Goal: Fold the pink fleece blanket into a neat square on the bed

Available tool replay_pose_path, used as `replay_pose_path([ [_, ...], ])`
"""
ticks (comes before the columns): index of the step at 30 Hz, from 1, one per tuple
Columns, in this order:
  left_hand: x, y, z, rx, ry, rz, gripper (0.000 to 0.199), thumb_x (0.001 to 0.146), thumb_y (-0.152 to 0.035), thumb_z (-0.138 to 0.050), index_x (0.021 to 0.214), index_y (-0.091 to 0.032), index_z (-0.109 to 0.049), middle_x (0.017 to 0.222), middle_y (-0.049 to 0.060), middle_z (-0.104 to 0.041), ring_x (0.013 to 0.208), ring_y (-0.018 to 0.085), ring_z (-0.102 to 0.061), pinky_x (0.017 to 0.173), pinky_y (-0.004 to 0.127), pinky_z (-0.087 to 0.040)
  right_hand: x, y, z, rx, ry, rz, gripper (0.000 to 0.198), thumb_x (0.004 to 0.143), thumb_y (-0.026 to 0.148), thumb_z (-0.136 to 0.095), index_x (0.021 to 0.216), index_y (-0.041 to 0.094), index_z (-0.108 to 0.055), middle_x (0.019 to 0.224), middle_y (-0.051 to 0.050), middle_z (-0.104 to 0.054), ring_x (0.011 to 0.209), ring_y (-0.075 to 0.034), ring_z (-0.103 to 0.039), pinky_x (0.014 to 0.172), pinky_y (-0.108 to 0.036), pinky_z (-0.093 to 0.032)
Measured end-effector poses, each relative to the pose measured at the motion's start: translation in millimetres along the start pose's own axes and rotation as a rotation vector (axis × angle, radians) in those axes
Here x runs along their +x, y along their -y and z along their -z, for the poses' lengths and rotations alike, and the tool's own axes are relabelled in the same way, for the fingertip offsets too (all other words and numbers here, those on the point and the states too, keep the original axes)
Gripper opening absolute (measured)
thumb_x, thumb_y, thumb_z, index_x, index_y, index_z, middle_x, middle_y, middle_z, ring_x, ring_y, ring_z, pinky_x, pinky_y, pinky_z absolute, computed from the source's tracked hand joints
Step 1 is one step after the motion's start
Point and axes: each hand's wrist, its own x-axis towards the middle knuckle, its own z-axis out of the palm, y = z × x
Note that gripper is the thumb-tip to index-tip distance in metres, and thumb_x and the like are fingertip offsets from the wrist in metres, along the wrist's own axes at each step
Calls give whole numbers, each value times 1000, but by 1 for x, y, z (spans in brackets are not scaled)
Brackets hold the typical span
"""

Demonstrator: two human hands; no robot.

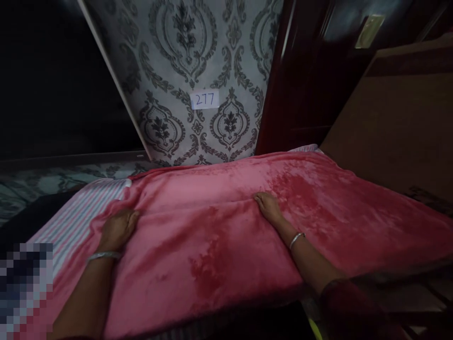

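Observation:
A plush pink-red blanket [212, 245] with darker red patches is spread over a raised flat surface. My left hand [119, 227], with a silver bangle at the wrist, is closed on the blanket near its left side, and its fingertips are partly hidden. Farther right, my right hand [268, 206], also wearing a bangle, has its fingers curled onto the same cloth. A crease runs across the blanket between the two hands. Under the blanket's left edge shows a striped pink, grey and white cloth [83, 205].
A large dark screen [63, 80] stands at the left. Behind the blanket is a patterned wall [191, 52] with a paper label [205, 99] reading 277. Dark red glossy wood [300, 85] and a big brown board or box [399, 113] stand at the right.

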Motion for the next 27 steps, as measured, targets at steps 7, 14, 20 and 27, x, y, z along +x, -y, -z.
replay_pose_path([
  [7,-26,39,0,83,-27,-134,42,87,-45,-42,100,-19,-72,110,16,-75,107,33,-67,99,47,-47,-10,-13,8,152,10,195,16,90,29,-57,92,20,-70,93,-10,-73,89,-26,-64,85,-42,-48],
  [14,-34,34,18,40,-191,-4,36,91,-36,-37,93,-17,-67,96,18,-73,96,32,-69,90,42,-50,-13,-6,10,154,-173,118,18,89,29,-50,86,23,-66,89,-12,-70,87,-29,-63,83,-45,-51],
  [20,-45,21,34,22,-403,25,32,95,-34,-35,99,-18,-63,96,15,-69,89,27,-65,81,36,-49,-17,5,21,187,-350,114,18,92,34,-48,85,25,-62,86,-10,-67,84,-28,-62,81,-45,-53],
  [27,-52,11,58,107,-586,69,31,97,-33,-37,98,-18,-64,94,13,-66,86,25,-63,71,33,-43,-18,11,25,194,-464,56,14,90,33,-48,84,26,-57,88,-10,-67,86,-28,-62,82,-45,-52],
])
